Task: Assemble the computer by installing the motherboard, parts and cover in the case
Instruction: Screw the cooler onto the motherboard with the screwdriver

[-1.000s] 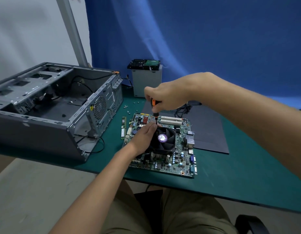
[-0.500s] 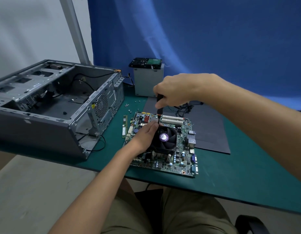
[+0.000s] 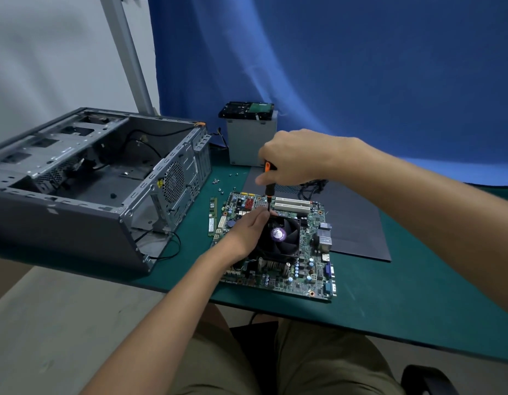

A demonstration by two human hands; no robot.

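Evidently the right hand (image 3: 292,158) was wrapped tight around the handle of a screwdriver (image 3: 268,192). It held the tool upright with the tip down at the twelve o'clock edge of the fan (image 3: 281,238), likely on a cooler screw, though the screw itself was hidden. The left hand (image 3: 247,229) lay over the fan's ten o'clock side, fingers nearly straight and gripping nothing, their tips meeting the shaft near its tip. I judge this steadied the bit and kept the cooler from shifting.

The fan sat on the motherboard (image 3: 304,275), which lay flat on the green mat (image 3: 418,309), outside the case, probably so the cooler could be fastened with open access from above. A RAM stick (image 3: 212,216) lay just beside the board at nine o'clock, and loose screws (image 3: 218,183) were scattered at eleven o'clock, near to hand.

The case (image 3: 90,178) lay on its side farther out at nine to ten o'clock, open face up, with only cables visible inside, seemingly ready for the board. The cover (image 3: 358,223) lay flat at two o'clock. A grey box (image 3: 251,143) with a drive (image 3: 247,109) on top stood at twelve o'clock.
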